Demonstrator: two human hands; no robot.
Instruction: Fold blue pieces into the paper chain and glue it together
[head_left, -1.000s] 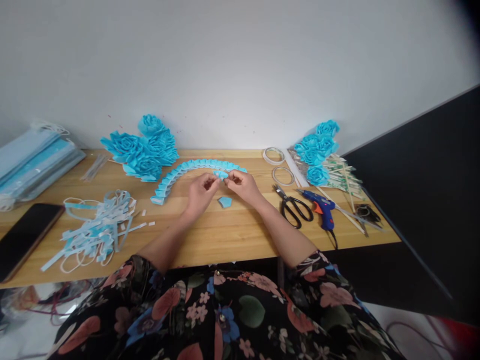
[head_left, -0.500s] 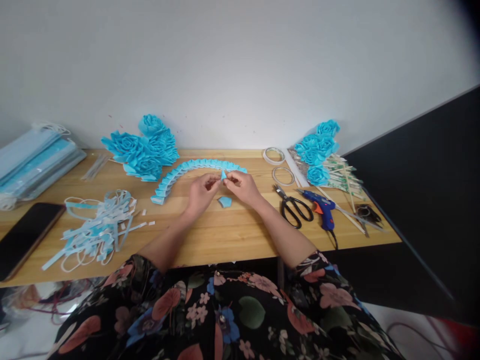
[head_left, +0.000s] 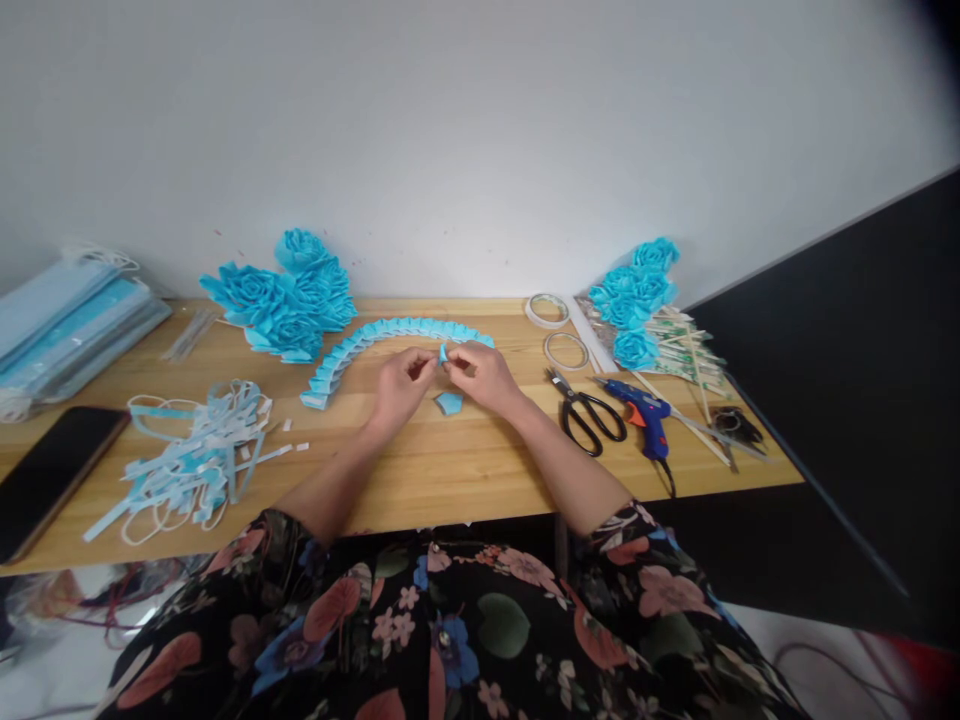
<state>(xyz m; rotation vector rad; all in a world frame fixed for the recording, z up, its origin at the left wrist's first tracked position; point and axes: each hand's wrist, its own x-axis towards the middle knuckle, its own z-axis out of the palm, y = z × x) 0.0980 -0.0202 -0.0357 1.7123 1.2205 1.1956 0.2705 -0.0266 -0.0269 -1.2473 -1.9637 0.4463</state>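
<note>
Between the fingertips of my left hand and my right hand is a small light-blue petal piece, pinched from both sides. Both hands are closed, and the fingers cover much of the piece. Just below them a flat blue petal piece lies on the wooden table. Behind my hands, a curved row of folded blue petal pieces arcs across the table, its right end partly behind my right hand.
Blue flowers stand at back left, with more blue flowers at back right. Scissors, a glue gun and tape rolls lie right. Cut strips, a phone and packed face masks sit left.
The petal piece between my fingers shows less of its pointed shape and looks smaller now. My fingertips have shifted slightly; the things on the table stay where they were.
</note>
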